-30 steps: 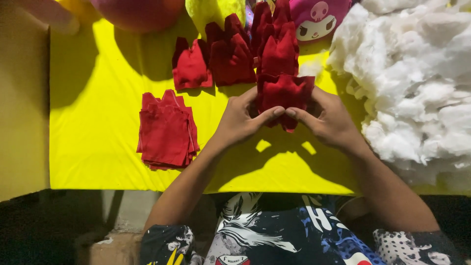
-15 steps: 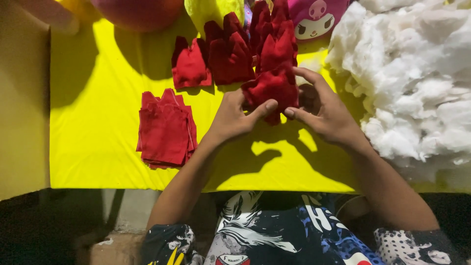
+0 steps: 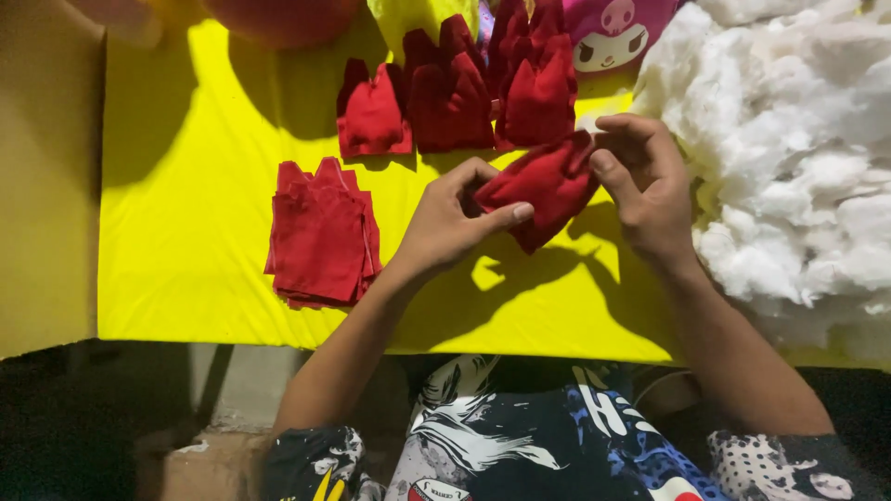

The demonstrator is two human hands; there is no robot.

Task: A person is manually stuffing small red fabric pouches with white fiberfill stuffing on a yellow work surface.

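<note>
Red fabric pouch (image 3: 548,186) was pinched between left hand (image 3: 450,223) and right hand (image 3: 645,181), long axis tilted up-right; white stuffing (image 3: 789,158) lay nearer right hand

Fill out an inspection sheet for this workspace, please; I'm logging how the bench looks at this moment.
Surface: yellow sheet covers the table, lit from above with strong shadows.
Job's things: red fabric piece held above the sheet between both hands; it looks plump.
Clutter: flat stack of red pieces lies left; row of stuffed red pieces at the far edge; white stuffing pile on the right; pink cartoon toy at the top.
Hands: left hand pinches the piece's lower end; right hand grips its upper end.
Cables: nothing seen.
Surroundings: brown board on the left; patterned clothing below.
</note>
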